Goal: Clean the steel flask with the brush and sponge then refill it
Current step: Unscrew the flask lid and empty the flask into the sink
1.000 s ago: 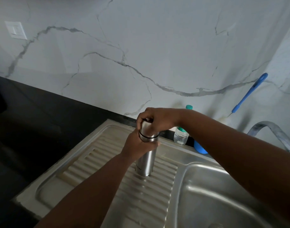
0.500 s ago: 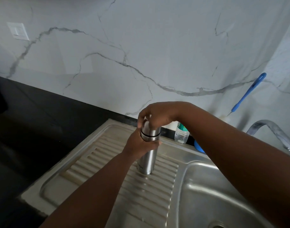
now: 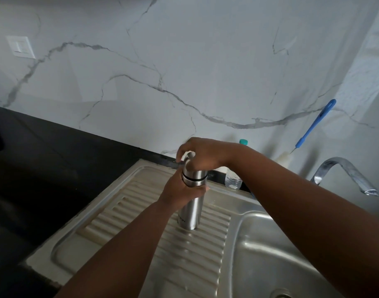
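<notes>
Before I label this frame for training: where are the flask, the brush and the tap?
flask point(image 3: 191, 214): head view, lower steel body below the left hand.
brush point(image 3: 315, 123): head view, middle of the blue handle.
tap point(image 3: 343, 168): head view, top of the curved spout.

Both forearms are bare, with no sleeves, rings or watch showing.

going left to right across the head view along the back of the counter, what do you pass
wall switch → steel flask, gripped at the body by the left hand and at the cap by the right hand → clear plastic bottle with a teal cap → blue-handled brush leaning on the wall → tap
</notes>
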A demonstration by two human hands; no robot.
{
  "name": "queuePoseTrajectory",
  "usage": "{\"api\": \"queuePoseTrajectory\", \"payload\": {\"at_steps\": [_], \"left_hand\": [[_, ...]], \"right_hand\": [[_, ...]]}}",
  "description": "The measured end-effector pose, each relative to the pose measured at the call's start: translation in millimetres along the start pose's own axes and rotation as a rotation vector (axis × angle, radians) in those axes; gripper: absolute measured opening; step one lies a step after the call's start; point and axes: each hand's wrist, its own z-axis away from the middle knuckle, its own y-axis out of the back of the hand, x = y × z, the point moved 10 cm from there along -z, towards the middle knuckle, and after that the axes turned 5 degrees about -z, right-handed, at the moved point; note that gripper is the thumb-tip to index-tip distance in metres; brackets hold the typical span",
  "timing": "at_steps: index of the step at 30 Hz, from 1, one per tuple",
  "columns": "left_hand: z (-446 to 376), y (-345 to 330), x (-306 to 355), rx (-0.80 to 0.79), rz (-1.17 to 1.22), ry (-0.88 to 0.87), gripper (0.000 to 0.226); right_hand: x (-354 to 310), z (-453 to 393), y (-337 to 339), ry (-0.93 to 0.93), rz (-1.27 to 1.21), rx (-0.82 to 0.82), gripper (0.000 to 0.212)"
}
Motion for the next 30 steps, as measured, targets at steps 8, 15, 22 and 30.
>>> {"api": "queuePoseTrajectory", "payload": {"at_steps": [8, 15, 22, 30], "left_hand": [[0.3, -0.2, 2.4, 0.003, 0.005, -0.022, 0.057], [0.8, 0.3, 1.6, -0.004, 0.014, -0.015, 0.051], [0.7, 1.4, 0.2, 0.005, -0.004, -0.005, 0.05], [-0.2, 2.9, 1.8, 0.041, -0.013, -0.013, 0.059]], "right_hand": [[17.8, -4.8, 9.2, -0.157, 0.304, 0.149, 0.06], [7.1, -2.1, 11.4, -0.008, 0.059, 0.001, 0.051], [29.5, 34.7, 36.5, -0.002, -0.487, 0.099, 0.051], [46.3, 71.7, -101.9, -0.21, -0.272, -0.401, 0.055]]}}
